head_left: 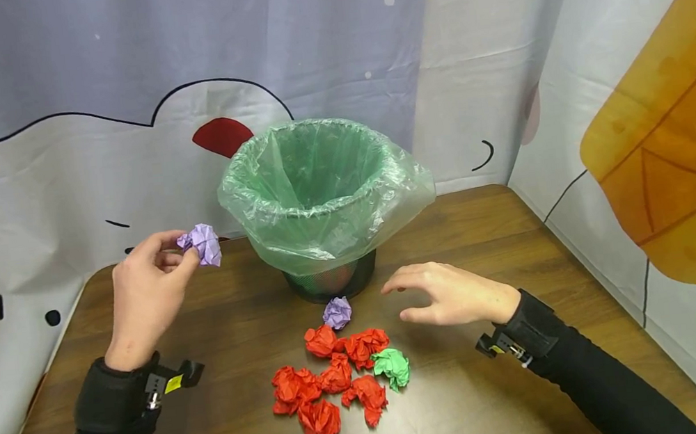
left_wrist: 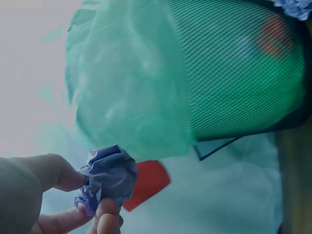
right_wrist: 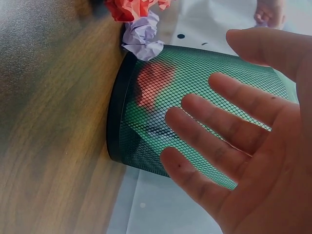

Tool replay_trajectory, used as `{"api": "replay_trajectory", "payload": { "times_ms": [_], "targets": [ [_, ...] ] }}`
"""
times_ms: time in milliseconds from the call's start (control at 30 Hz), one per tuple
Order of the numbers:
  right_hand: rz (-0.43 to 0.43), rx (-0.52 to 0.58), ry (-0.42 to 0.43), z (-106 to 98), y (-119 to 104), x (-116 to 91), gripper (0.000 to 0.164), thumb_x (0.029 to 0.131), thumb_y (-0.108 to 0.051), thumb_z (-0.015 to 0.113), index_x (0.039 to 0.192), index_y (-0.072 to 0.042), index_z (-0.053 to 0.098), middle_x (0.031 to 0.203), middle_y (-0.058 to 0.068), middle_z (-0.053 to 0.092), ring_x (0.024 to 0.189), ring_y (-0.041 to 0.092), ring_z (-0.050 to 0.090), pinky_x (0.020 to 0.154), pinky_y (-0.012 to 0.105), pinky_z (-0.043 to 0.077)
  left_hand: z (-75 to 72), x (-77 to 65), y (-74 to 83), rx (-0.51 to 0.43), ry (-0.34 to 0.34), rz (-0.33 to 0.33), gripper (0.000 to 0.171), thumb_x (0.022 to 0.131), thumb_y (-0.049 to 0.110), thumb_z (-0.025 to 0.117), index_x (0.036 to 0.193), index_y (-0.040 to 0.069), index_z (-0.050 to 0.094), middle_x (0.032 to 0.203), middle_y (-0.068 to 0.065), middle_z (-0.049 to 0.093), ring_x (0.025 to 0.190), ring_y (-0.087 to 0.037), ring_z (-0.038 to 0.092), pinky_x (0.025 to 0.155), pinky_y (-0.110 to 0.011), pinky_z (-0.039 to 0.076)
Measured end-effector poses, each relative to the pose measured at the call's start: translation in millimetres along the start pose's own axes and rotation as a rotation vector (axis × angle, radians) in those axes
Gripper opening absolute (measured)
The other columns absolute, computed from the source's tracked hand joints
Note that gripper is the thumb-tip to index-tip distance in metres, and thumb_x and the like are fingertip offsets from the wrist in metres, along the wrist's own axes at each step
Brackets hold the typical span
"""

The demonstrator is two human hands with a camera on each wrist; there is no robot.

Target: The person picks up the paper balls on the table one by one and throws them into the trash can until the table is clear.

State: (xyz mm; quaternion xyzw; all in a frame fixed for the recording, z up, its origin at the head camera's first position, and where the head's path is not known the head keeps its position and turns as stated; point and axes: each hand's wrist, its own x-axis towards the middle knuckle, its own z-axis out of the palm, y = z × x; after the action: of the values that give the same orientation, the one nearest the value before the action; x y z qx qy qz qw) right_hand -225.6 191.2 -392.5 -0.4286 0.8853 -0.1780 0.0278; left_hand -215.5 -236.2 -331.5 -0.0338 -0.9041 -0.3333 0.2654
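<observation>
A crumpled purple paper ball (head_left: 204, 245) is pinched between the thumb and fingers of my left hand (head_left: 150, 285), raised left of the bin; the left wrist view shows the same purple ball (left_wrist: 111, 175) at the fingertips. My right hand (head_left: 450, 293) hovers right of the bin's base with nothing in it, its fingers (right_wrist: 234, 122) spread loosely in the right wrist view. Between the hands stands a black mesh bin (head_left: 329, 282) with a green plastic liner (head_left: 324, 233) folded over its rim. Red and pale shapes show through the mesh.
A second purple paper ball (head_left: 337, 313) lies at the bin's foot. Nearer are several crumpled red paper balls (head_left: 320, 422) and one green paper ball (head_left: 392, 368) on the wooden table (head_left: 224, 368). A printed curtain (head_left: 331, 37) hangs behind and at the sides.
</observation>
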Motion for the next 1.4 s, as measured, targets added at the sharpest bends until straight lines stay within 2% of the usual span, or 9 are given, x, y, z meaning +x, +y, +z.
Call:
{"api": "replay_trajectory", "payload": {
  "times_ms": [133, 233, 467, 567, 800, 1100, 1267, 1400],
  "targets": [
    [-0.001, 0.002, -0.003, 0.2, -0.4, -0.3, 0.039, 0.094, -0.034, 0.067, 0.131, -0.023, 0.063, 0.128, -0.009, 0.064, 0.121, 0.01, 0.059, 0.103, 0.037, 0.048, -6.3, 8.4, 5.9, -0.024, 0.052, -0.013, 0.034, 0.094, 0.024, 0.065, 0.123, 0.007, 0.069, 0.098, -0.016, 0.074, 0.068, 0.018, 0.051, 0.061, -0.011, 0.037],
    [0.003, 0.004, -0.006, 0.6, -1.0, -0.5, 0.039, 0.094, -0.034, 0.068, 0.131, -0.022, 0.064, 0.128, -0.008, 0.064, 0.121, 0.01, 0.059, 0.103, 0.037, 0.048, -10.0, 14.7, 12.7, -0.047, 0.086, -0.005, 0.035, 0.094, 0.026, 0.065, 0.124, 0.007, 0.069, 0.098, -0.015, 0.074, 0.069, 0.015, 0.052, 0.061, -0.011, 0.037],
    [0.003, 0.005, -0.009, 1.5, -1.2, -0.5, 0.039, 0.094, -0.034, 0.067, 0.131, -0.022, 0.063, 0.128, -0.007, 0.064, 0.122, 0.01, 0.059, 0.104, 0.037, 0.047, -15.2, 33.7, 29.7, -0.103, 0.183, 0.055, 0.035, 0.094, 0.025, 0.064, 0.123, 0.006, 0.07, 0.097, -0.012, 0.072, 0.069, 0.011, 0.053, 0.067, -0.013, 0.037],
    [0.004, 0.002, -0.009, 2.3, -0.4, -0.5, 0.039, 0.094, -0.034, 0.068, 0.131, -0.022, 0.063, 0.128, -0.008, 0.064, 0.122, 0.01, 0.059, 0.104, 0.037, 0.047, -14.5, 42.2, 40.6, -0.113, 0.201, 0.09, 0.035, 0.093, 0.025, 0.064, 0.123, 0.007, 0.07, 0.096, -0.011, 0.072, 0.069, 0.011, 0.053, 0.068, -0.014, 0.037],
    [0.002, 0.0, -0.011, 4.2, 0.5, 0.3, 0.039, 0.094, -0.034, 0.068, 0.131, -0.023, 0.063, 0.128, -0.009, 0.063, 0.121, 0.01, 0.059, 0.103, 0.037, 0.047, -7.3, 55.0, 68.9, -0.143, 0.157, 0.162, 0.034, 0.093, 0.023, 0.063, 0.121, 0.006, 0.069, 0.102, -0.008, 0.07, 0.069, 0.006, 0.055, 0.066, -0.014, 0.04],
    [0.01, 0.007, -0.015, 5.2, 1.7, -1.5, 0.039, 0.094, -0.034, 0.068, 0.131, -0.023, 0.063, 0.129, -0.008, 0.063, 0.122, 0.011, 0.059, 0.104, 0.037, 0.047, 2.2, 64.1, 88.7, -0.105, 0.135, 0.21, 0.032, 0.092, 0.022, 0.065, 0.121, 0.01, 0.071, 0.106, -0.007, 0.071, 0.068, -0.001, 0.054, 0.067, -0.019, 0.037],
    [0.009, 0.005, -0.012, 6.1, 3.4, -2.6, 0.039, 0.094, -0.035, 0.067, 0.131, -0.023, 0.063, 0.129, -0.008, 0.063, 0.122, 0.01, 0.059, 0.103, 0.037, 0.047, 7.6, 67.8, 96.7, -0.082, 0.08, 0.214, 0.032, 0.093, 0.022, 0.063, 0.122, 0.011, 0.07, 0.109, -0.007, 0.07, 0.07, -0.011, 0.057, 0.07, -0.025, 0.036],
    [0.009, 0.004, -0.01, 6.6, 4.3, -3.9, 0.039, 0.094, -0.035, 0.067, 0.131, -0.023, 0.063, 0.129, -0.008, 0.063, 0.121, 0.01, 0.059, 0.103, 0.037, 0.048, 12.3, 70.1, 103.8, -0.054, 0.008, 0.217, 0.034, 0.094, 0.026, 0.063, 0.124, 0.011, 0.069, 0.11, -0.009, 0.07, 0.072, -0.019, 0.056, 0.072, -0.033, 0.037]
  ]
}}
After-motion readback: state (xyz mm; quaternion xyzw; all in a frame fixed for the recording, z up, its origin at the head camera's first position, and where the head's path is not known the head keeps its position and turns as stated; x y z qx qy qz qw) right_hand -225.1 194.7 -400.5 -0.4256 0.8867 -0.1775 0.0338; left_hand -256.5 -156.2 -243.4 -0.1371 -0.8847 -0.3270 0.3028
